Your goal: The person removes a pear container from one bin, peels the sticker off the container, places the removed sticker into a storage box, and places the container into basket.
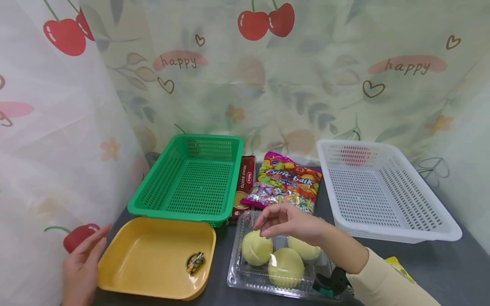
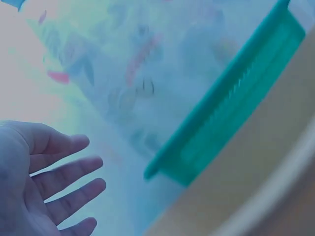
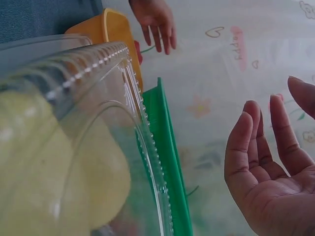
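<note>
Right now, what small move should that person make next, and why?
I'd probably lower the right hand to the clear container: in the head view it hovers over that, its fingers hold nothing, and three pale round things show through the plastic. The left hand, also empty, could stay beside the yellow tray.

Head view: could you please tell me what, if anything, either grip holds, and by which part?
Nothing is held: the left grip is beside the yellow rectangular plastic tray, the right grip above the clear rectangular plastic box.
</note>
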`<state>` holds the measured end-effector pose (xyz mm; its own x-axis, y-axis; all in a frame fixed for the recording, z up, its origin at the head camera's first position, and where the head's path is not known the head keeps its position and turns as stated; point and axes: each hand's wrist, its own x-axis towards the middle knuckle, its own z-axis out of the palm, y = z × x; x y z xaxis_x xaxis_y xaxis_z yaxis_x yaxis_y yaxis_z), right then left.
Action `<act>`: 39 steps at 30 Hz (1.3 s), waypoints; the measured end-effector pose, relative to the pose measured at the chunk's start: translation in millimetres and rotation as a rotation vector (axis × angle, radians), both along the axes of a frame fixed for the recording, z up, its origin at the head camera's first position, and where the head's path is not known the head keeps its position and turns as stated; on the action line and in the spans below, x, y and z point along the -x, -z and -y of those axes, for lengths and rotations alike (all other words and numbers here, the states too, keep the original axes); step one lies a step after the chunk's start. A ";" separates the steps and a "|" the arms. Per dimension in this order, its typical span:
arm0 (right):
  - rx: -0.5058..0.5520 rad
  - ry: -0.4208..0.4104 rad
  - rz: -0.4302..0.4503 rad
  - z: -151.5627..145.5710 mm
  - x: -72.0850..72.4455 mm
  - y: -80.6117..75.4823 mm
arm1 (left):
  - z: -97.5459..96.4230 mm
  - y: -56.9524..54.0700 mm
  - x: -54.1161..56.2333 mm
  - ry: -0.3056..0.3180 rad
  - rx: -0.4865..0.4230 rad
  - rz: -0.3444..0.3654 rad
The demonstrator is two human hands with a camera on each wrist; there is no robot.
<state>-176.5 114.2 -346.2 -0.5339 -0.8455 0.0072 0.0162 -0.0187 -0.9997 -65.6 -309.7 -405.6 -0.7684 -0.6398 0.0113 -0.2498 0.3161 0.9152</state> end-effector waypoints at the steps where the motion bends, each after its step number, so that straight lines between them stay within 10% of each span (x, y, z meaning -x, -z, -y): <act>1: 0.004 0.001 0.005 -3.0 -0.9 0.7 | -5.1 -2.7 -0.5 0.031 0.030 -0.009; 10: 0.051 0.045 0.017 -26.5 -10.0 9.3 | -58.2 -17.0 -5.6 0.313 0.240 -0.354; 26: 0.140 0.145 -0.029 -73.7 -33.1 27.8 | -125.6 -14.7 -12.5 0.495 0.140 -0.320; 39: 0.297 0.181 0.003 -109.6 -45.6 52.8 | -162.8 1.2 -6.2 0.704 -0.050 -0.451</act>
<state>-130.9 223.8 -399.0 -0.6752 -0.6986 0.2367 -0.0109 -0.3115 -0.9502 -59.4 -146.9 -406.8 -0.9174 -0.0204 0.3974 0.3839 0.2177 0.8973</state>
